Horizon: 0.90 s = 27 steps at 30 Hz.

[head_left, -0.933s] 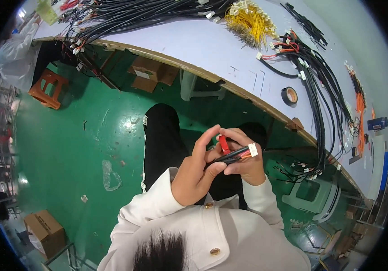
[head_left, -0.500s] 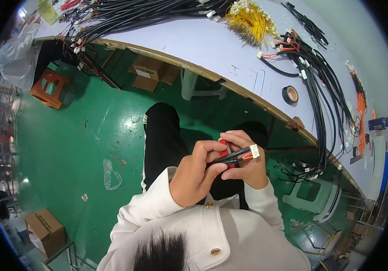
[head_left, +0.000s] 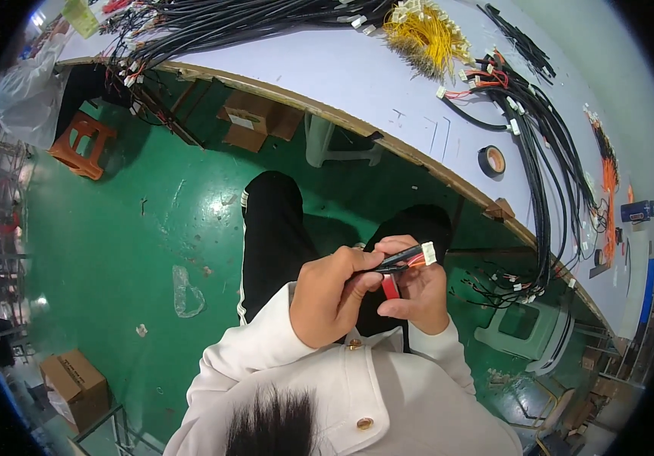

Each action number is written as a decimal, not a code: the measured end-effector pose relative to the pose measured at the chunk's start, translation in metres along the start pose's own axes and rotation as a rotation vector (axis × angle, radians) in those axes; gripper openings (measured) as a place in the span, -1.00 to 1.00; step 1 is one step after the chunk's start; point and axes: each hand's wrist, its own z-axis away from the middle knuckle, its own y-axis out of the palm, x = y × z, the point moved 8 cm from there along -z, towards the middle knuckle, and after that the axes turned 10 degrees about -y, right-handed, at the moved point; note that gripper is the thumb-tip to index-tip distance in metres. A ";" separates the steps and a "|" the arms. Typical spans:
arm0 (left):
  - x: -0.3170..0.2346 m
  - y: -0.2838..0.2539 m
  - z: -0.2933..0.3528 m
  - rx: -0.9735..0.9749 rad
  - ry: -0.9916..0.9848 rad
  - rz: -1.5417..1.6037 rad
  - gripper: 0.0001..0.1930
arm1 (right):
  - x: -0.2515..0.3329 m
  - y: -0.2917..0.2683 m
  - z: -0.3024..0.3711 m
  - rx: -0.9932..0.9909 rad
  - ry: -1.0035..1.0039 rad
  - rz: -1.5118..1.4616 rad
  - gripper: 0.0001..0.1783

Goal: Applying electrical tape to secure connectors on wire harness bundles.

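Note:
My left hand (head_left: 332, 298) grips a short black cable (head_left: 392, 261) that ends in a small white connector (head_left: 427, 253) with red wires behind it. My right hand (head_left: 417, 292) holds the same cable from the other side, fingers curled around it. A small red piece (head_left: 391, 286) shows between the two hands, below the cable. Both hands are held over my lap, in front of my white jacket, well short of the table.
A long pale workbench (head_left: 388, 83) curves across the top, carrying black cable bundles (head_left: 547, 144), a heap of yellow wires (head_left: 426, 34) and a roll of black tape (head_left: 492, 160). An orange stool (head_left: 77, 143), cardboard boxes (head_left: 255, 121) and a grey stool (head_left: 521, 334) stand on the green floor.
The red piece has gone from above the cable to below it between my fingers. The cable end has shifted slightly right. My hands stay together over my lap.

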 end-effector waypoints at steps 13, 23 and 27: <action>0.002 0.000 0.005 -0.178 0.037 -0.285 -0.71 | 0.002 0.010 0.019 -0.151 0.214 -0.026 -0.34; -0.018 -0.002 0.004 -0.114 0.245 -0.547 -0.72 | 0.017 0.009 0.015 -0.099 0.313 -0.055 -0.46; 0.000 -0.004 0.003 -0.076 0.148 -0.307 -0.75 | 0.025 0.000 0.009 -0.222 0.009 0.288 -0.50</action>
